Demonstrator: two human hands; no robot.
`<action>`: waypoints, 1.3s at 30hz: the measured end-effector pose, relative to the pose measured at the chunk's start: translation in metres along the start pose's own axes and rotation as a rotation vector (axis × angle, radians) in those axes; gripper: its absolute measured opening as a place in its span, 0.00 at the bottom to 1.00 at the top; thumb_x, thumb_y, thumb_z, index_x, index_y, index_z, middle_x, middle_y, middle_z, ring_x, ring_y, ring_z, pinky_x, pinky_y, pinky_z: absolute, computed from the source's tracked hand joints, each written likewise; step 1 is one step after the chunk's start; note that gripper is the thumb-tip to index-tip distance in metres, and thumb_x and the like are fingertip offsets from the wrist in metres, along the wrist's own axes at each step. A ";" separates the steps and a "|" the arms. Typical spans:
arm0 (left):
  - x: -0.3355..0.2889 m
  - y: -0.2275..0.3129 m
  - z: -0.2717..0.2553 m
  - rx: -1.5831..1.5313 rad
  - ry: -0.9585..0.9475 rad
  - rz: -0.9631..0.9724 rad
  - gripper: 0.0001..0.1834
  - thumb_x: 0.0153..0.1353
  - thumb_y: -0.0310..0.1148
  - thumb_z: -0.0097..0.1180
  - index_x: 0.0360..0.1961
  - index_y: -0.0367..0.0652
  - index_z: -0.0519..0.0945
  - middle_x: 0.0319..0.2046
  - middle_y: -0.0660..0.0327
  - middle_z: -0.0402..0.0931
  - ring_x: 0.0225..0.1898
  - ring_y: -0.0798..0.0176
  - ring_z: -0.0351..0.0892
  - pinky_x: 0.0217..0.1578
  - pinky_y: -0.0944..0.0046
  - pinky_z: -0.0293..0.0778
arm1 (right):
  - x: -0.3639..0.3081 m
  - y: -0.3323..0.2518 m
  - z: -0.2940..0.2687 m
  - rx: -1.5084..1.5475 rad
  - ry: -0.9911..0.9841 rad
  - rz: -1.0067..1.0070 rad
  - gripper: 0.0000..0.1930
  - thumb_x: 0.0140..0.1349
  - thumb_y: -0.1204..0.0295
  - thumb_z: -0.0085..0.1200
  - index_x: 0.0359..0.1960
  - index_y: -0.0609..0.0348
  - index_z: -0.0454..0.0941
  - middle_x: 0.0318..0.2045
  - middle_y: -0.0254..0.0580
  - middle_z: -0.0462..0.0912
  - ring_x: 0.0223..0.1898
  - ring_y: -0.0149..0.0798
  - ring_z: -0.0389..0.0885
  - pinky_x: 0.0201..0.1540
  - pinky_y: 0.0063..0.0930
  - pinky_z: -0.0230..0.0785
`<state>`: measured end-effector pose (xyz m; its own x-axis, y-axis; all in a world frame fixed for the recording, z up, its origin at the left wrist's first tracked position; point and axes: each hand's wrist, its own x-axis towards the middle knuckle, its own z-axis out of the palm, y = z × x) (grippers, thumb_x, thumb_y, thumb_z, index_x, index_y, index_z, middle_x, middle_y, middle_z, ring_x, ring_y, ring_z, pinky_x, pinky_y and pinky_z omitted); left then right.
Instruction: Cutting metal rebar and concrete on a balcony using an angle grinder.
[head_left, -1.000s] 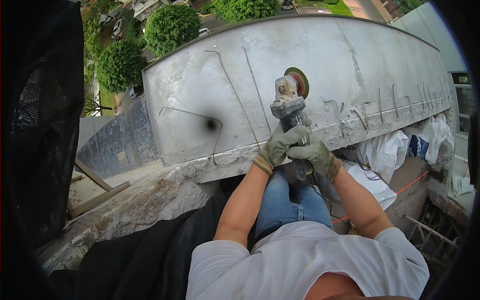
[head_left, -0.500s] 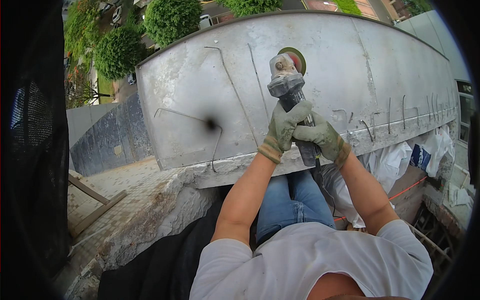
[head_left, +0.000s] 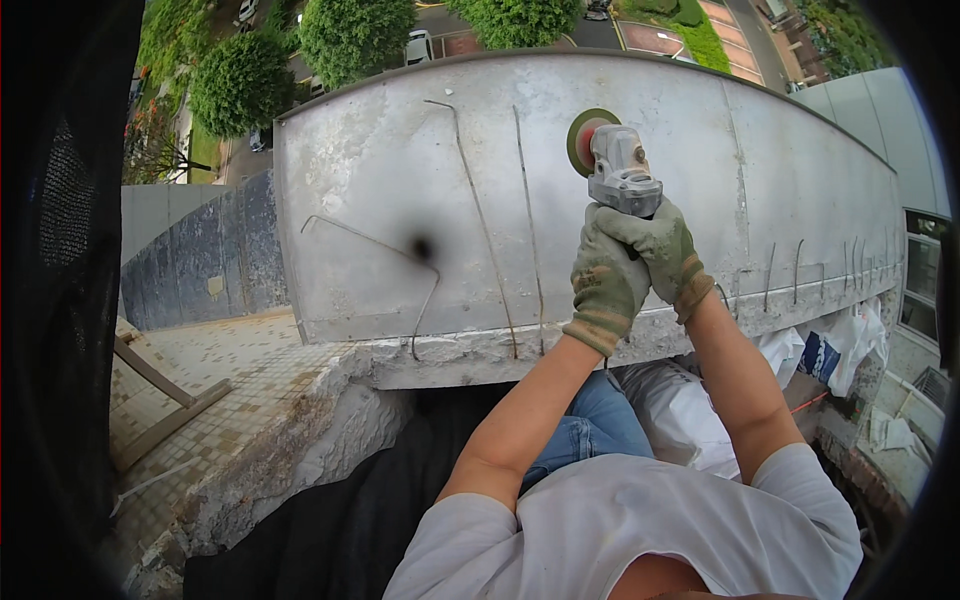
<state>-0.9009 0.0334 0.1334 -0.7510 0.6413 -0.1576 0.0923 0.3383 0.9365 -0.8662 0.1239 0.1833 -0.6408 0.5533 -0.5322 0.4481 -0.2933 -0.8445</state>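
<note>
My left hand [head_left: 605, 280], in a grey-green work glove, is closed round the body of an angle grinder [head_left: 622, 168]. Beside it, my right hand [head_left: 668, 250] in a matching glove grips the same tool, its fingers overlapping the left ones. Most of the grinder's body is hidden by the gloves. On the left of the tool's head sits a round cutting disc [head_left: 580, 140], greenish with a reddish centre. It hangs over a grey metal panel [head_left: 660, 110]; whether it touches cannot be told. Bent steel rods [head_left: 527, 220] lie across the panel to the left.
Rough broken concrete [head_left: 340, 400] runs along the panel's near edge. More thin rods [head_left: 797, 270] stand up at the right. White sacks [head_left: 680, 420] lie below the ledge. Wood pieces [head_left: 175, 420] rest on tiles at the left. Trees [head_left: 345, 40] and a street show far below.
Both hands have moved right with the grinder and rolled it, so the disc now shows left of its head instead of right. The view has shifted slightly too.
</note>
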 end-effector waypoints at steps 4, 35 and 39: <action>-0.040 -0.017 0.006 -0.407 0.115 0.011 0.29 0.58 0.34 0.65 0.55 0.30 0.67 0.36 0.50 0.78 0.38 0.51 0.82 0.38 0.49 0.77 | 0.005 0.002 -0.008 0.243 -0.129 0.045 0.22 0.57 0.67 0.66 0.52 0.64 0.78 0.39 0.39 0.84 0.39 0.30 0.82 0.46 0.28 0.76; 0.148 -0.190 -0.082 0.811 0.101 -0.451 0.19 0.62 0.40 0.51 0.45 0.36 0.82 0.41 0.43 0.82 0.42 0.42 0.83 0.45 0.50 0.78 | 0.187 -0.006 -0.005 -0.485 -0.236 0.117 0.16 0.46 0.65 0.65 0.35 0.59 0.78 0.25 0.30 0.76 0.25 0.26 0.71 0.29 0.23 0.68; 0.156 -0.219 -0.087 0.605 0.157 -0.525 0.17 0.60 0.36 0.53 0.47 0.36 0.80 0.39 0.45 0.83 0.41 0.44 0.84 0.44 0.52 0.79 | 0.211 -0.017 0.005 -0.514 -0.324 0.134 0.16 0.46 0.64 0.65 0.34 0.58 0.78 0.25 0.30 0.77 0.26 0.26 0.73 0.30 0.24 0.69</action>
<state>-1.0955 -0.0003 -0.0686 -0.8734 0.2067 -0.4410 0.0060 0.9100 0.4146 -1.0116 0.2420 0.0851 -0.6788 0.2489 -0.6908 0.7288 0.1134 -0.6753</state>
